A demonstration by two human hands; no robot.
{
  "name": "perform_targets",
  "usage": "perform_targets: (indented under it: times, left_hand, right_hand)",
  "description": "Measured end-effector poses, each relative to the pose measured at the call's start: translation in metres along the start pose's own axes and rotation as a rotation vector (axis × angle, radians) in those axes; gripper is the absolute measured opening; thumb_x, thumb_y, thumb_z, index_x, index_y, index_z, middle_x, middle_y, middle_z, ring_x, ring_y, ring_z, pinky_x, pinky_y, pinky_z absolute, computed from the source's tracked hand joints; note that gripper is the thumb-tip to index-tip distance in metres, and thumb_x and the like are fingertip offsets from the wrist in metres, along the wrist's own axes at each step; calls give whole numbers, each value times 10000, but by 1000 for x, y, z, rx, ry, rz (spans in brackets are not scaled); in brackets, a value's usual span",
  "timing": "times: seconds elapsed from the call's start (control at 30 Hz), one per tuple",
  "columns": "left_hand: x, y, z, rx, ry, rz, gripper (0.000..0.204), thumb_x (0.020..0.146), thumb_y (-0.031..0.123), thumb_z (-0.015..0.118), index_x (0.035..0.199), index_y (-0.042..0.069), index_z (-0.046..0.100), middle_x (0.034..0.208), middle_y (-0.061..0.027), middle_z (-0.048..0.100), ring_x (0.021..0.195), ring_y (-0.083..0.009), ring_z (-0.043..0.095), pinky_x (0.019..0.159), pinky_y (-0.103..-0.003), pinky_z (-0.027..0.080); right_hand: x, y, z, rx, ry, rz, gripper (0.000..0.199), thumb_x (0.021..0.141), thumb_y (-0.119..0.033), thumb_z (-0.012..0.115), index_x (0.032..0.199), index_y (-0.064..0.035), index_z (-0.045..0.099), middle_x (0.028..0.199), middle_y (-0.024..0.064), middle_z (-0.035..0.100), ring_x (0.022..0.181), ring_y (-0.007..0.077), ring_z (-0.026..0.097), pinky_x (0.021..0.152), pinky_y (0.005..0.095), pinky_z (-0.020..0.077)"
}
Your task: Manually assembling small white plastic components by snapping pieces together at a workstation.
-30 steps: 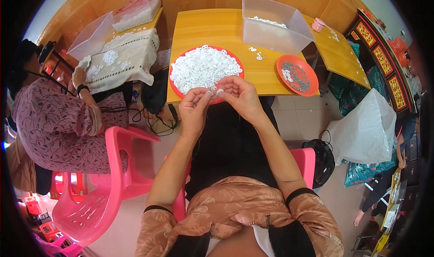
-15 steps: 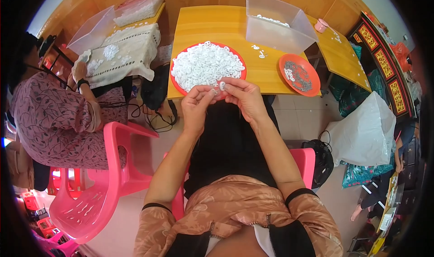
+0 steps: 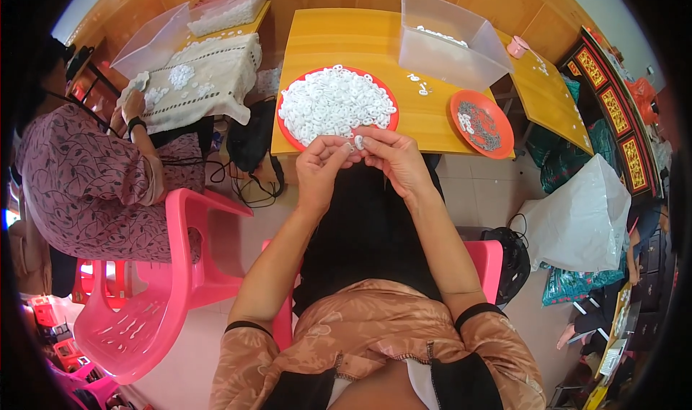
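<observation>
Fingers of left hand [image 3: 322, 166] and right hand [image 3: 389, 158] pinch one white ring [image 3: 358, 143] (touching fingertips); red tray [image 3: 282, 132] just beyond.

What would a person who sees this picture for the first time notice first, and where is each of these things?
First comes the red tray of white rings at the near edge of the yellow table, in the middle. Just below it, the left hand and the right hand meet around one small white piece. Next, the bright pink plastic chair stands at the lower left, beside a seated person in a patterned top.
</observation>
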State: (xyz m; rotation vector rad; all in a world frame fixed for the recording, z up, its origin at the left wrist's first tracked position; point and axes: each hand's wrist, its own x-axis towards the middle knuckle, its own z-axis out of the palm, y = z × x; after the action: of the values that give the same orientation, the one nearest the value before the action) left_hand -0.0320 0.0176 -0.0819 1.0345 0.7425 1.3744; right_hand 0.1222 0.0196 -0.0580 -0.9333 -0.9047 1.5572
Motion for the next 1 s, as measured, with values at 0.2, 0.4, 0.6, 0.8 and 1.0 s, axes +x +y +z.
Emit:
perform_targets:
  times: [0.2, 0.4, 0.6, 0.8, 1.0]
  left_hand:
    - [0, 1, 1, -3, 5, -2, 115, 866, 76, 594, 951, -1, 585, 839, -77, 666, 759, -114, 645, 663, -198, 481]
    - [0, -3, 2, 43, 18, 39, 105, 872, 72, 590, 950, 3, 583, 844, -67, 661, 762, -110, 643, 660, -193, 480]
    - [-1, -4, 3, 58, 32, 42, 100, 874, 71, 591, 944, 1, 581, 842, -65, 659, 760, -111, 644, 656, -193, 480]
    - [-2, -7, 3, -19, 1, 42, 99, 878, 71, 585, 947, 1, 577, 842, -73, 661, 763, -114, 645, 657, -195, 483]
    - [-4, -1, 5, 40, 10, 36, 104, 878, 80, 590, 947, 3, 578, 846, -79, 664, 758, -120, 646, 654, -194, 482]
  right_hand:
    - [-1, 0, 2, -77, 16, -44, 225, 839, -69, 628, 1050, 9, 644, 858, 42, 653, 703, 76, 582, 638, 194, 476]
    - [0, 6, 8, -245, 59, -335, 177, 831, -9, 617, 999, 27, 659, 903, 67, 666, 753, 79, 602, 683, 197, 484]
    - [-2, 4, 9, -276, 76, -360, 170, 829, 7, 613, 992, 34, 657, 909, 77, 666, 782, 92, 612, 724, 208, 494]
    - [-5, 4, 11, -300, 50, -344, 178, 827, 7, 614, 998, 34, 656, 874, 57, 657, 743, 83, 595, 689, 202, 484]
    - [-9, -2, 6, -185, -27, -242, 191, 829, -14, 617, 1013, 19, 659, 881, 55, 657, 742, 74, 579, 664, 194, 470]
